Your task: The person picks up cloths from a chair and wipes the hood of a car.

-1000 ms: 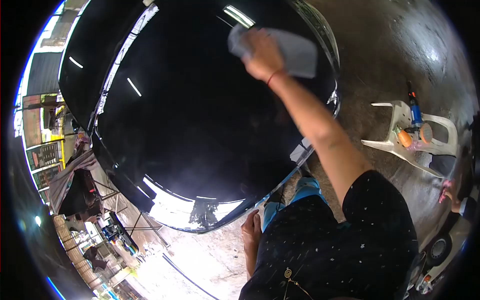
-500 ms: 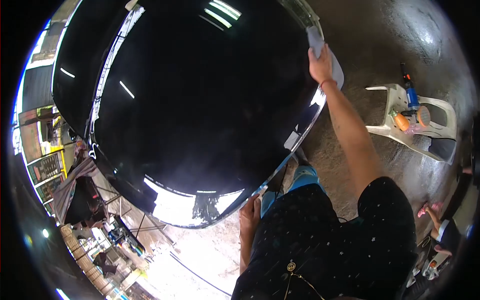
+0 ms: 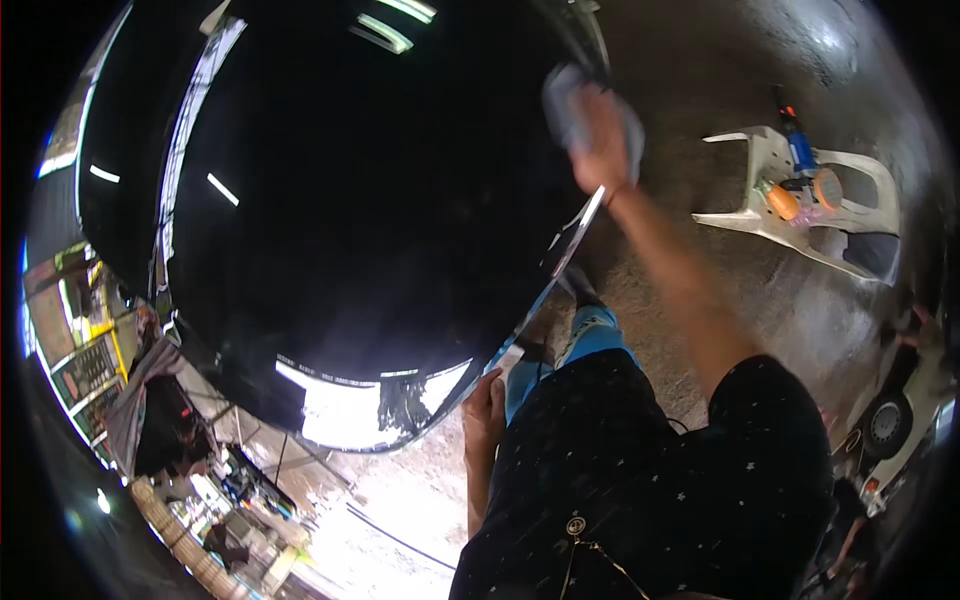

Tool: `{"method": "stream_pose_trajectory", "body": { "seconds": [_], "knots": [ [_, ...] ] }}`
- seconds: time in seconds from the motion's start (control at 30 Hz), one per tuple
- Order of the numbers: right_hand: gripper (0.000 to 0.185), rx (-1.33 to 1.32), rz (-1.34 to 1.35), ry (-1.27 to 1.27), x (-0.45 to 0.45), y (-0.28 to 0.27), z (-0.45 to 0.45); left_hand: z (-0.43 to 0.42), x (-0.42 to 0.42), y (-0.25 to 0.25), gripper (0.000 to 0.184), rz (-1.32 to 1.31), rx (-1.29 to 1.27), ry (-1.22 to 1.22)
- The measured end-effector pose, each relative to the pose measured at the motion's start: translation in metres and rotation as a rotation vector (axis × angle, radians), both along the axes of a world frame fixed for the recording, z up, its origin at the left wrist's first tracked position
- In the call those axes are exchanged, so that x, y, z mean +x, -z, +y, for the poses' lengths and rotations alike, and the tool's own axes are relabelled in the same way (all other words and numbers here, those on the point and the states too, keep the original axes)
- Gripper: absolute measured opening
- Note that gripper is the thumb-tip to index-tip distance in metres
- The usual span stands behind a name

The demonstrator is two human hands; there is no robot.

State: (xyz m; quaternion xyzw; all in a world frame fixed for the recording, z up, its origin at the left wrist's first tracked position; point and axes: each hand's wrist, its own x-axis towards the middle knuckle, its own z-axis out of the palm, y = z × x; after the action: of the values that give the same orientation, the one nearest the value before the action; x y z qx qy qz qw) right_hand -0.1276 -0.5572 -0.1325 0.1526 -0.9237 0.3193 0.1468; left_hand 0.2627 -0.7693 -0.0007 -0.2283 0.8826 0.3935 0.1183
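Observation:
A glossy black car body panel (image 3: 370, 210) with bright reflections fills most of the view. At its far right edge, my right hand (image 3: 602, 140) presses a pale grey-blue cloth (image 3: 565, 105) against the surface; hand and cloth are blurred by motion. Close to my body, my left hand (image 3: 484, 402) is closed beside the panel's lower edge. A small whitish piece (image 3: 511, 356) shows just beyond its fingers, too indistinct to name.
On the right, a white plastic chair (image 3: 745, 178) lies on the floor, bearing a blue power polisher (image 3: 800, 150) and an orange bottle (image 3: 780, 202). A light-coloured vehicle (image 3: 905, 385) shows at far right. Cluttered shop items (image 3: 250, 500) stand at lower left.
My right hand and the cloth have moved left and slightly down in the view, and the cloth looks more spread out. My left hand sits slightly higher and further left. The whole view has shifted.

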Motion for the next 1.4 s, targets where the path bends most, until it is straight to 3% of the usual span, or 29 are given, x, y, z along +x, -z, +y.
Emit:
{"method": "stream_pose_trajectory", "body": {
  "seconds": [0.03,0.1,0.17,0.23,0.3,0.37,0.43,0.5,0.57,0.63,0.7,0.77,0.87,0.93,1.0,1.07,1.13,1.23,1.3,1.33,1.4],
  "knots": [
    [0.069,-0.239,-0.047,0.1,-0.036,0.006,0.004,0.004,0.008,-0.005,0.025,-0.077,0.076,-0.098],
    [0.067,-0.328,-0.301,0.332,-0.087,0.02,0.004,0.0,0.017,-0.013,0.026,-0.111,0.091,-0.1],
    [0.07,-0.153,-0.06,0.234,-0.082,0.015,-0.011,-0.008,0.038,-0.011,0.027,-0.084,0.066,-0.148],
    [0.07,-0.139,0.04,0.142,-0.02,-0.011,-0.054,-0.016,0.048,-0.008,0.027,-0.042,0.056,-0.184],
    [0.075,0.072,0.022,-0.065,0.087,-0.05,-0.107,-0.022,0.062,-0.01,0.028,-0.064,0.082,-0.225],
    [0.09,0.515,-0.171,-0.414,0.198,-0.08,-0.155,-0.03,0.078,-0.008,0.028,-0.025,0.091,-0.244],
    [0.095,0.137,-0.219,-0.845,0.289,-0.047,-0.174,-0.036,0.092,-0.007,0.026,0.0,0.091,-0.259],
    [0.097,0.145,-0.059,-0.935,0.295,-0.038,-0.19,-0.047,0.119,-0.002,0.025,0.025,0.072,-0.285],
    [0.096,0.342,0.007,-1.031,0.253,-0.063,-0.212,-0.065,0.142,-0.002,0.023,0.056,0.058,-0.326],
    [0.091,0.188,0.029,-0.92,0.203,-0.101,-0.259,-0.073,0.176,-0.003,0.022,0.061,0.039,-0.376],
    [0.078,0.098,0.165,-0.727,0.15,-0.104,-0.325,-0.076,0.209,0.005,0.021,0.084,0.054,-0.426],
    [0.072,0.323,0.35,-0.575,0.113,-0.107,-0.379,-0.079,0.236,0.01,0.021,0.101,0.035,-0.432],
    [0.063,0.321,0.398,-0.481,0.14,-0.107,-0.397,-0.077,0.275,0.013,0.02,0.091,0.06,-0.469],
    [0.072,0.4,0.312,-0.612,0.22,-0.106,-0.367,-0.085,0.292,0.016,0.021,0.112,0.074,-0.472],
    [0.08,0.397,0.053,-0.738,0.313,-0.111,-0.319,-0.087,0.306,0.023,0.02,0.125,0.077,-0.462],
    [0.093,0.492,-0.119,-0.962,0.378,-0.082,-0.271,-0.099,0.31,0.03,0.021,0.186,0.064,-0.46],
    [0.095,0.487,-0.033,-1.08,0.382,-0.058,-0.242,-0.112,0.303,0.033,0.022,0.238,0.043,-0.467],
    [0.092,0.465,-0.053,-1.005,0.333,-0.096,-0.284,-0.143,0.285,0.025,0.036,0.175,0.02,-0.534],
    [0.083,0.384,0.092,-0.869,0.289,-0.122,-0.338,-0.164,0.269,0.024,0.051,0.2,-0.065,-0.739],
    [0.076,0.305,0.202,-0.828,0.262,-0.121,-0.361,-0.174,0.266,0.033,0.069,0.126,-0.089,-0.773],
    [0.076,0.332,0.211,-0.783,0.208,-0.137,-0.41,-0.196,0.247,0.025,0.076,0.048,-0.102,-0.879]
  ]
}}
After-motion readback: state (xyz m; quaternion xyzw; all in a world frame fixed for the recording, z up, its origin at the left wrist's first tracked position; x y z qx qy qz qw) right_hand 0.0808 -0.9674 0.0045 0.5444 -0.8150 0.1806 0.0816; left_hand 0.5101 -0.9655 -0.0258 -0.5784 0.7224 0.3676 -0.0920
